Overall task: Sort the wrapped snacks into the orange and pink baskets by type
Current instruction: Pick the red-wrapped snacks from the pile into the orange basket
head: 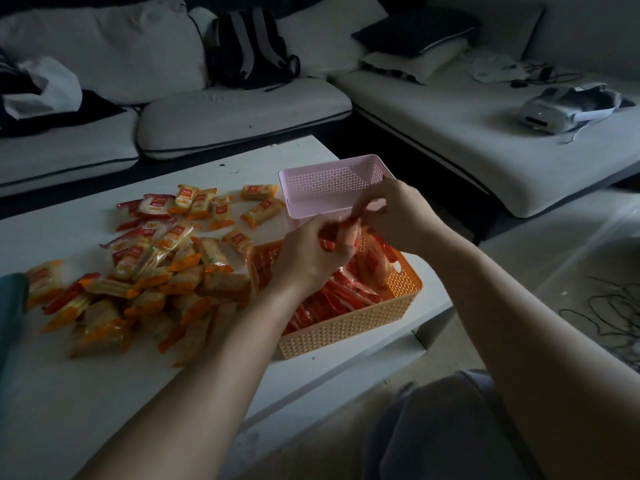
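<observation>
**Both hands on red-wrapped snacks [347, 233] above orange lattice plastic basket [346, 332]; dim light**

Nearest, bottom right: grey-clothed knee [450, 427], cut off by the frame edge. Two bare forearms reach forward over the white rectangular table [86, 393].

Orange basket sits at the table's near right corner, part-filled with red packs [332, 299], some flat and some leaning. The count is not readable, as the left forearm and hand cover the far-left part.

Left hand [311, 261]: fingers curled round the red-wrapped snacks, above the basket's far side. Right hand [398, 216]: thumb and fingertips pinch the upper end of the same bundle. Blurred, so cannot tell whether it is one pack or several.

Left of the basket: loose heap of orange-and-yellow wrapped snacks [145, 282] on the table, a few red ones mixed in, reaching up to the basket's left wall. Print illegible.

Far left edge: teal object [10, 306], cut off, cannot identify.

Beyond the hands: pink lattice plastic basket [325, 176], just behind the orange one. The right hand hides its near right corner.

Farthest: white cushioned sofa [242, 109] with a black backpack [249, 46] and a white device [547, 116]; detail lost in shadow
</observation>
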`<action>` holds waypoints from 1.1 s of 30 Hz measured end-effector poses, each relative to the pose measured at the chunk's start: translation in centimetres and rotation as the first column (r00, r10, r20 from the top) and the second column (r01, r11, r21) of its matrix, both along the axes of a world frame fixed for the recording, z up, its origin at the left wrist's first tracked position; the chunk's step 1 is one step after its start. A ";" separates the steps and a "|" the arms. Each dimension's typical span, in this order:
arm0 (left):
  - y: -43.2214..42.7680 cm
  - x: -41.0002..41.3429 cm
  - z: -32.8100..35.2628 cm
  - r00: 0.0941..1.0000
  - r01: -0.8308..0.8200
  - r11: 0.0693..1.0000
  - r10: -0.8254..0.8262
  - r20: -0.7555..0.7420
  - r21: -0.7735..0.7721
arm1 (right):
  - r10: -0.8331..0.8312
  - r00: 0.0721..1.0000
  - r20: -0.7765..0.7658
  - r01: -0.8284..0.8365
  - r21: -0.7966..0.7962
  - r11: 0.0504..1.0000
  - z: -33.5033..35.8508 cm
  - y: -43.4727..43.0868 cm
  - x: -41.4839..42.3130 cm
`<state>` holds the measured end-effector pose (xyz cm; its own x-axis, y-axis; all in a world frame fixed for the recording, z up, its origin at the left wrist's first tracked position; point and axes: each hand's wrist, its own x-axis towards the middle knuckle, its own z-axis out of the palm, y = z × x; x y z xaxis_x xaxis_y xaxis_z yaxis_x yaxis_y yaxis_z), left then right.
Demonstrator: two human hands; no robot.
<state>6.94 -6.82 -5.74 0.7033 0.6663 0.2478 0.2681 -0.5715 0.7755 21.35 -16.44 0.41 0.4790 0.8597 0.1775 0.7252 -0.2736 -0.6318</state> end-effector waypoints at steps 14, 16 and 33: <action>1.2 0.9 -1.5 0.987 0.016 0.964 0.027 -0.157 0.264 | -0.129 0.974 0.185 0.168 -0.209 0.963 -3.9 2.7 -0.3; 1.3 1.2 -1.6 0.976 0.085 0.952 -0.019 -0.219 0.294 | -0.107 0.944 0.311 0.200 -0.284 0.938 -4.0 2.7 -0.2; 1.4 1.6 -2.4 0.920 0.147 0.938 -0.013 -0.391 0.315 | -0.157 0.904 0.397 0.323 -0.393 0.861 -4.2 1.9 1.7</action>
<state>8.58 -5.37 -8.16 0.8352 0.5292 0.1495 0.4435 -0.8090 0.3857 23.09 -14.52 -3.83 0.6608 0.7506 -0.0006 0.7443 -0.6554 -0.1282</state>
